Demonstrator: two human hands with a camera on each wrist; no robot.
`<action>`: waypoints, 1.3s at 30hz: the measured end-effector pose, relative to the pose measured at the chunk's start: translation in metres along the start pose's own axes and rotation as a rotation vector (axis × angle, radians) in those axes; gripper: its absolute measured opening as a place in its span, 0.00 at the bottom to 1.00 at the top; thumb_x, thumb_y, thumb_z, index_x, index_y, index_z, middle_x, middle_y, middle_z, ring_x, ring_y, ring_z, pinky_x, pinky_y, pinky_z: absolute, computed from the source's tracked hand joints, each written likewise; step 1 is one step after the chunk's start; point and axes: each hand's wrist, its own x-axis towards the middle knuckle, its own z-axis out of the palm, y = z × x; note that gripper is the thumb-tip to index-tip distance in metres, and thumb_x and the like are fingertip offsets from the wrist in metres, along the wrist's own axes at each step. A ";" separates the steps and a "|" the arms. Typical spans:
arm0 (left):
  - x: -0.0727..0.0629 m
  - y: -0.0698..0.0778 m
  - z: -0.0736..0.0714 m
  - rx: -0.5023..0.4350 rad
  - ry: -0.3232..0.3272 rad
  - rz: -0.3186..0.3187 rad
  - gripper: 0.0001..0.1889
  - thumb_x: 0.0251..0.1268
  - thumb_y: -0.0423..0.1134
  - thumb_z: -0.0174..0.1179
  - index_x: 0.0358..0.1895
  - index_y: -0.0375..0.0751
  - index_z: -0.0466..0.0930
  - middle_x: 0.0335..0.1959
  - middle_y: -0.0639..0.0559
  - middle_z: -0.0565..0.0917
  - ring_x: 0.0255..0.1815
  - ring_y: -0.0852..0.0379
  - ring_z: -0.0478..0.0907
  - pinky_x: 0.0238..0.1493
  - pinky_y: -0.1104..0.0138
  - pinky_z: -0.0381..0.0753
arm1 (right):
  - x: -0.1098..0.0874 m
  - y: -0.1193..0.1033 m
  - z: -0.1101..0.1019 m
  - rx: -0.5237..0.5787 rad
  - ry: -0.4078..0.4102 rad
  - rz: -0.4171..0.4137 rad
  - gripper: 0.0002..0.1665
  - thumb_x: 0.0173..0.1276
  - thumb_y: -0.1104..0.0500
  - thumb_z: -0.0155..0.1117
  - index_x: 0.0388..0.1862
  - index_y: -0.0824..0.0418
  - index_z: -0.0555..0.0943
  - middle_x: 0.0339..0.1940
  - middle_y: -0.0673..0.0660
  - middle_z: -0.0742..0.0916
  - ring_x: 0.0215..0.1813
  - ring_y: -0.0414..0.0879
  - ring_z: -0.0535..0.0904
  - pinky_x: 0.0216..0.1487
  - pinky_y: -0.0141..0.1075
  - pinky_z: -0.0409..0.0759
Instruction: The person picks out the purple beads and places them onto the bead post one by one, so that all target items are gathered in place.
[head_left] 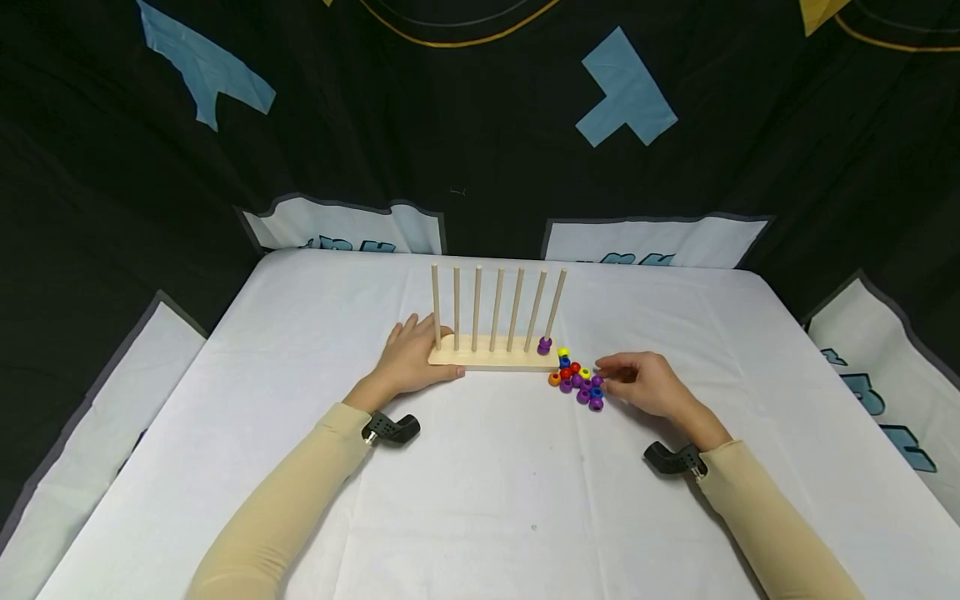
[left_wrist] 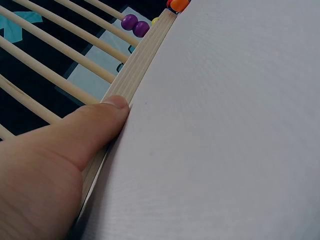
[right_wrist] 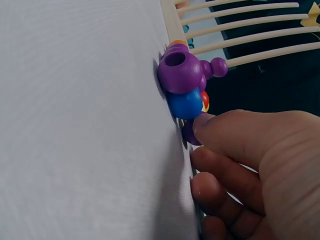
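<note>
A pale wooden peg board (head_left: 491, 361) with several upright pegs stands mid-table. My left hand (head_left: 411, 357) grips its left end, the thumb (left_wrist: 112, 107) along the front edge and the other fingers behind. Two purple beads (head_left: 544, 346) are stacked low on the rightmost peg. Off the board's right end lies a pile of loose beads (head_left: 577, 380) in purple, red, blue, yellow and orange. At the pile's right side, my right hand (head_left: 648, 385) pinches a purple bead (right_wrist: 190, 134) between thumb and fingers. Beside it are a blue bead (right_wrist: 185, 104) and a larger-looking purple bead (right_wrist: 182, 75).
A white cloth covers the table (head_left: 480, 500). Dark curtains (head_left: 480, 125) with blue and white patches hang behind it and at the sides. Each wrist carries a black camera mount, one on the left (head_left: 393, 428) and one on the right (head_left: 671, 458).
</note>
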 end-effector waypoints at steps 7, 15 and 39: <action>-0.001 0.000 0.000 0.005 0.005 -0.001 0.40 0.56 0.63 0.68 0.69 0.44 0.75 0.81 0.36 0.61 0.82 0.26 0.47 0.79 0.33 0.42 | 0.001 -0.002 0.004 -0.034 0.018 -0.062 0.16 0.61 0.68 0.72 0.49 0.65 0.88 0.45 0.61 0.91 0.39 0.42 0.81 0.39 0.28 0.79; 0.000 -0.001 0.001 0.003 -0.008 -0.003 0.41 0.56 0.64 0.68 0.69 0.45 0.74 0.81 0.37 0.60 0.83 0.27 0.46 0.80 0.33 0.41 | 0.002 -0.002 0.006 -0.047 0.027 -0.069 0.13 0.61 0.70 0.72 0.46 0.64 0.89 0.41 0.59 0.90 0.38 0.42 0.79 0.38 0.29 0.79; 0.000 0.000 0.000 -0.002 -0.011 -0.022 0.40 0.56 0.63 0.69 0.69 0.44 0.74 0.81 0.37 0.60 0.83 0.27 0.45 0.80 0.34 0.40 | 0.013 -0.005 0.004 -0.090 0.005 0.013 0.13 0.61 0.67 0.73 0.46 0.63 0.87 0.37 0.58 0.90 0.35 0.44 0.77 0.36 0.30 0.77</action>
